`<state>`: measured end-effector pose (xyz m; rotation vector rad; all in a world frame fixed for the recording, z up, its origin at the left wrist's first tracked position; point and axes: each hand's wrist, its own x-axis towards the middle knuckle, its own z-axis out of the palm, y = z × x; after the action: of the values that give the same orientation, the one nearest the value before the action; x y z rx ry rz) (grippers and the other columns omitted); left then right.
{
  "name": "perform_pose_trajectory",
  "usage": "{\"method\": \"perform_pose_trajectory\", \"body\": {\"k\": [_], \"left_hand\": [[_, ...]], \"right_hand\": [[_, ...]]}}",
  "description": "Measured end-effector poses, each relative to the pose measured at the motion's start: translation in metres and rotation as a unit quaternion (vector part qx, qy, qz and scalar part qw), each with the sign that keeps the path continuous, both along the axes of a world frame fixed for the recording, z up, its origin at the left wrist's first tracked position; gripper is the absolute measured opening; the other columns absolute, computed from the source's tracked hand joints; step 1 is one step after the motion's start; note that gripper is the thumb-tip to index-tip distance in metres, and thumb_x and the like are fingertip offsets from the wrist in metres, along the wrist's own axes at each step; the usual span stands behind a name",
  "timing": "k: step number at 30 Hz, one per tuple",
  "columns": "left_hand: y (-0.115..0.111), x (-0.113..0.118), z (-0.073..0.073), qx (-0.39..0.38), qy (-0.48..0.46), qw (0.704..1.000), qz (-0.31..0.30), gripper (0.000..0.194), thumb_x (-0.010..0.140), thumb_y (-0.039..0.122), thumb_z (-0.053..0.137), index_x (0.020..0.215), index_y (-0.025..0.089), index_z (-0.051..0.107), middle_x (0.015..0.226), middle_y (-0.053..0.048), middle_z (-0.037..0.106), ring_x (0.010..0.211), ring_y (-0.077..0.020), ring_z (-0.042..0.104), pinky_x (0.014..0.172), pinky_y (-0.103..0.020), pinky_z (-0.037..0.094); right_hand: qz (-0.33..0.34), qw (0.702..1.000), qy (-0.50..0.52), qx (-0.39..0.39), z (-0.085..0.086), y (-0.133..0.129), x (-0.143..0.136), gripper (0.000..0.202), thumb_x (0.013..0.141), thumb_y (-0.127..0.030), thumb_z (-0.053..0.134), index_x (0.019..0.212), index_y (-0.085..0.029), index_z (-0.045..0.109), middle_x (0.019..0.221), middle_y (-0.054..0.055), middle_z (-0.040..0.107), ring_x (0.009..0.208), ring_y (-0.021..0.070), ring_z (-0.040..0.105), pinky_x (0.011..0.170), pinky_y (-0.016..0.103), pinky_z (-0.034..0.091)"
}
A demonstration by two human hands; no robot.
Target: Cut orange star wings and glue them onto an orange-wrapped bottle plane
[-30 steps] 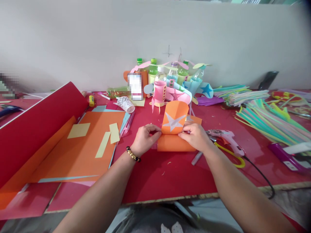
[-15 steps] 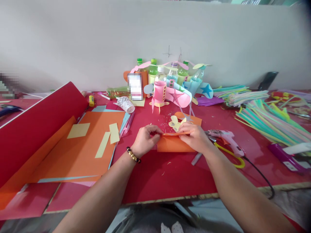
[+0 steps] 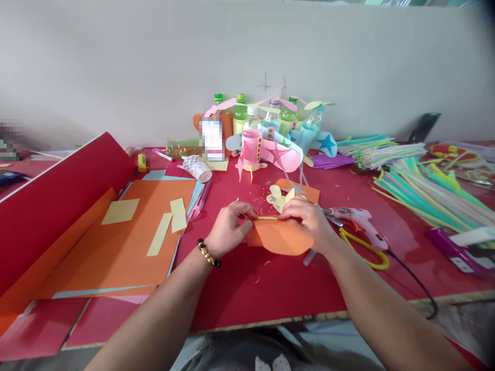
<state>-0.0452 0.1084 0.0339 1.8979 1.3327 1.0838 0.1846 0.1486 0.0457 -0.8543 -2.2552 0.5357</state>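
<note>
Between my hands is an orange paper piece (image 3: 284, 239) with a rounded lower edge, and a narrow yellow strip (image 3: 267, 218) shows along its top. My left hand (image 3: 231, 226) pinches the left end of that top edge. At the right end, my right hand (image 3: 303, 219) grips the paper with thumb and fingers; some fingertips are hidden behind it. Yellow rounded paper cut-outs (image 3: 277, 197) lie just beyond my right hand. Another orange paper piece (image 3: 305, 191) is behind them.
A pink glue gun (image 3: 361, 219) and yellow-handled scissors (image 3: 371, 262) lie to the right. Decorated plastic bottles (image 3: 252, 147) stand by the wall. Orange sheets (image 3: 96, 263) with yellow pieces are at left; coloured strips (image 3: 421, 193) and a purple power strip (image 3: 458, 252) sit at right.
The orange paper has turned between my hands, so a rounded flap now hangs toward me and the yellow strip shows at its top. Both hands keep hold; the view has shifted slightly.
</note>
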Motion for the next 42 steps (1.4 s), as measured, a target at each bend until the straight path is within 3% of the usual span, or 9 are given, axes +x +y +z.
{"method": "perform_pose_trajectory", "body": {"k": [8,20,29,42], "left_hand": [[-0.0019,0.0028,0.0031,0.003,-0.016,1.000,0.002,0.023,0.066,0.007,0.048,0.076,0.019,0.065,0.091,-0.004,0.069,0.086,-0.0178,0.064,0.080,-0.030,0.051],[-0.0024,0.0016,0.0036,0.000,0.008,1.000,-0.008,0.021,0.065,0.008,0.048,0.077,0.019,0.062,0.094,-0.003,0.068,0.089,-0.0181,0.062,0.081,-0.032,0.050],[-0.0028,-0.0025,0.0092,0.013,0.031,0.997,-0.069,0.042,0.065,0.004,0.047,0.095,0.022,0.069,0.102,-0.002,0.069,0.099,-0.0194,0.060,0.106,-0.042,0.038],[-0.0017,-0.0010,0.0062,0.018,0.009,0.998,-0.056,0.036,0.066,0.005,0.049,0.090,0.019,0.072,0.101,-0.004,0.070,0.099,-0.0201,0.062,0.097,-0.040,0.047]], "right_hand": [[0.000,0.999,-0.002,0.032,0.0040,-0.0052,-0.0034,0.024,0.074,-0.005,0.052,0.083,-0.018,0.070,0.086,0.007,0.066,0.084,0.0210,0.058,0.077,0.035,0.046],[0.050,0.998,0.005,0.045,0.0026,-0.0033,0.0000,0.011,0.083,-0.022,0.065,0.088,-0.017,0.073,0.086,0.008,0.063,0.082,0.0203,0.056,0.077,0.037,0.046],[0.045,0.998,-0.007,0.038,0.0030,-0.0049,-0.0004,0.013,0.083,-0.028,0.067,0.088,-0.017,0.072,0.087,0.009,0.064,0.085,0.0209,0.056,0.080,0.038,0.045],[0.039,0.998,-0.007,0.050,0.0029,-0.0051,-0.0012,0.016,0.083,-0.034,0.068,0.087,-0.019,0.072,0.086,0.008,0.064,0.083,0.0207,0.056,0.078,0.039,0.045]]}}
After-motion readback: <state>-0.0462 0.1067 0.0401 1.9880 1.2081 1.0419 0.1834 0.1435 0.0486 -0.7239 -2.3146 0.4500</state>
